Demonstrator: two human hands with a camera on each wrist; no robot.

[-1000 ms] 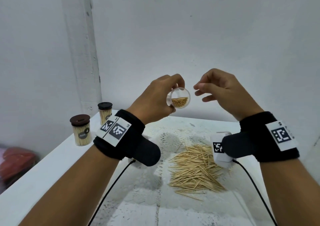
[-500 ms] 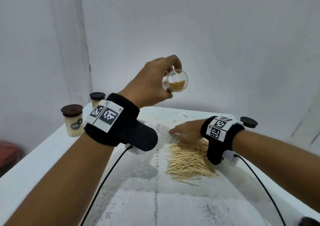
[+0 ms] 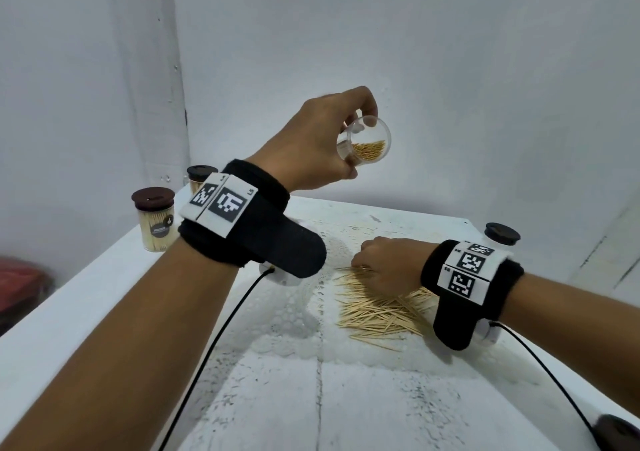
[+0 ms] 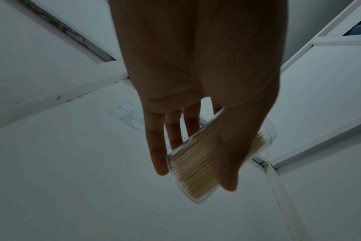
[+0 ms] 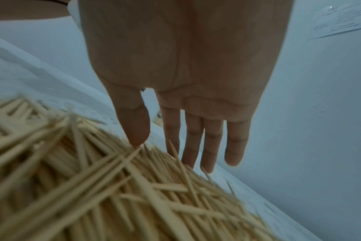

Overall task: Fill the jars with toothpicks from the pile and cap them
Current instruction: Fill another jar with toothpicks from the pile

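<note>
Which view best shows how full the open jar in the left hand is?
The head view: it looks into the open jar's mouth, where toothpicks cover only the lower part. The left wrist view shows the jar side-on, partly behind the thumb, with toothpicks along its wall. The right wrist view does not show it.

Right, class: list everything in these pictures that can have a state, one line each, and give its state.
open jar: uncapped, tilted, partly filled, held up by the left hand
right hand: fingers straight, down on the toothpick pile
near capped jar: full, capped, upright
far capped jar: capped, upright
loose cap: lying on the table, off any jar
</note>
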